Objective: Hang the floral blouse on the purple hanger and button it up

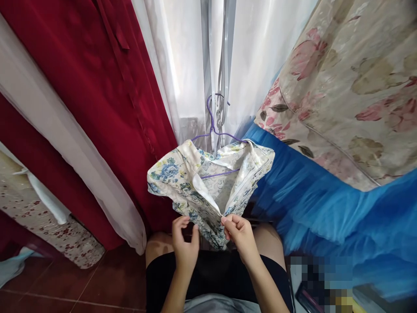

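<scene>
A collared garment [169, 174] with blue and yellow flowers on cream cloth hangs before me from a purple wire hanger [211, 124]. Its front opening is spread into a V, showing white edging and the patterned inside. At the bottom of that V, my right hand [239, 232] pinches the garment's front edge between thumb and fingers; whether a zip pull or button is in the pinch is hidden. My left hand [185, 239] is beside the lower left part of the garment, thumb and curled fingers apart, with no cloth visibly gripped.
Red curtain-like cloth [130, 117] hangs on the left, and white sheer cloth [182, 56] is behind the hanger. Floral cloth [345, 104] and blue tulle [312, 213] hang at the right. Red floor tiles [110, 278] show at lower left. Blurred items lie at lower right.
</scene>
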`<state>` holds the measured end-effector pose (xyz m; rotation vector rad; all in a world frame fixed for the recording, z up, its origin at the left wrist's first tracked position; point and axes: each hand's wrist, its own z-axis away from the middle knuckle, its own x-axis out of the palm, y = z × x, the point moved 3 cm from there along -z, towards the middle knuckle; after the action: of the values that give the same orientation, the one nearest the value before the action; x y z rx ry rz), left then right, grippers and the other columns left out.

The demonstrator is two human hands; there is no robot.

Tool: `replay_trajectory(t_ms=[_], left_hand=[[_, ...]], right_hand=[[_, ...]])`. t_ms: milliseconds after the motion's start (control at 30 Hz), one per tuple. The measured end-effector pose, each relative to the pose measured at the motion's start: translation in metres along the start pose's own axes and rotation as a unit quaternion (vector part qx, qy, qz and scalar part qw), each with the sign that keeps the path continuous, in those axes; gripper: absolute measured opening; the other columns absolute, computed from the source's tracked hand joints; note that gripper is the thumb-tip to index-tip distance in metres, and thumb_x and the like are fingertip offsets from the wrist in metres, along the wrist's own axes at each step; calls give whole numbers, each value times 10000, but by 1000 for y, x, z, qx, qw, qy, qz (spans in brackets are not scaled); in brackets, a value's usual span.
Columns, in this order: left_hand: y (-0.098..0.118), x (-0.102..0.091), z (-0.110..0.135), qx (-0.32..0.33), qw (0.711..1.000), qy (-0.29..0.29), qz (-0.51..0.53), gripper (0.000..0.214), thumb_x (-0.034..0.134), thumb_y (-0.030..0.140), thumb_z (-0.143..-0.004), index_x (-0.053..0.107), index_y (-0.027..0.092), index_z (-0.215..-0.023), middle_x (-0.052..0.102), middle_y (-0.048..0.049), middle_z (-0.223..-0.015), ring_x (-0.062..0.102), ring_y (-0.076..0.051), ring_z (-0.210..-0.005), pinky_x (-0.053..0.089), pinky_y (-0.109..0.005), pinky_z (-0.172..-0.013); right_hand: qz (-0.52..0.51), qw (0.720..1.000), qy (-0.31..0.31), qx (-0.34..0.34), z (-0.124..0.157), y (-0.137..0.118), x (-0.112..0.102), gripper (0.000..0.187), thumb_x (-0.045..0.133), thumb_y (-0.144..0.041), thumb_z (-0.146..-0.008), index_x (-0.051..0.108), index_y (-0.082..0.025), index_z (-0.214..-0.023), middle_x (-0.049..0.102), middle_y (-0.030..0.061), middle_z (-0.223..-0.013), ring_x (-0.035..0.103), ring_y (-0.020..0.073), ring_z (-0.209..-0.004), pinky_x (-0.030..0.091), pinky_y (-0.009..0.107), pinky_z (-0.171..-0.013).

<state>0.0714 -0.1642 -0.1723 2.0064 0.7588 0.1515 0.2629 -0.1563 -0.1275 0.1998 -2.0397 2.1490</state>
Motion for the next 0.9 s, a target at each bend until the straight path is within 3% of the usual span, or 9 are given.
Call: replay_trajectory(t_ms=[100, 200, 300, 500, 733, 900], left_hand=[[23, 29, 16, -16, 990, -128, 54, 410, 680, 248, -912, 533, 225, -1294, 626, -117, -1228, 634, -237, -1100, 516, -375, -961], [36, 51, 20, -43, 979, -172, 96, 240, 603, 247, -964, 569, 212, -1199, 678, -95, -1100, 668, -232, -1030, 528, -358, -911], [41, 59, 12, -35, 973, -197, 117, 58, 567, 255, -985, 585, 201, -992, 654, -49, -902, 660, -201, -870, 522, -317, -814], [40, 53, 2, 22, 969, -229, 89, 90, 543, 196, -974, 561, 198, -885, 594, -33, -856, 610, -180, -823, 496, -288, -774], [19, 38, -14, 35, 960, -277, 24, 147, 541, 210, -977, 515, 205, -833, 543, -12, -825, 573, -167, -775, 463, -273, -731], [14, 34, -20, 39, 950, -309, 30, 148, 555, 201, -961, 519, 204, -818, 550, -8, -809, 584, -162, -757, 478, -270, -720]], right_hand=[[-2, 1000, -18, 0, 1, -3, 14, 431, 763, -529, -801, 598, -181, -608, 512, -28, -420, 350, 80, -398, 260, 249, -459], [-10, 999, -37, 3, 1, -8, 19, 405, 777, -511, -793, 654, -165, -620, 542, -12, -424, 415, 94, -399, 308, 250, -463], [-15, 1000, -24, 6, -1, -17, 17, 381, 780, -485, -784, 672, -160, -617, 526, -21, -410, 361, 77, -380, 275, 242, -443], [-35, 998, 25, -45, -30, -65, 19, 353, 788, -452, -768, 677, -157, -609, 449, -57, -382, 296, 63, -380, 232, 234, -431], [-87, 980, 33, -176, -91, -147, 57, 318, 787, -410, -751, 675, -153, -603, 470, -54, -409, 341, 68, -403, 245, 235, -434], [-119, 970, 3, -212, -100, -173, 79, 310, 787, -407, -759, 660, -157, -629, 454, -67, -415, 295, 61, -392, 203, 242, -413]])
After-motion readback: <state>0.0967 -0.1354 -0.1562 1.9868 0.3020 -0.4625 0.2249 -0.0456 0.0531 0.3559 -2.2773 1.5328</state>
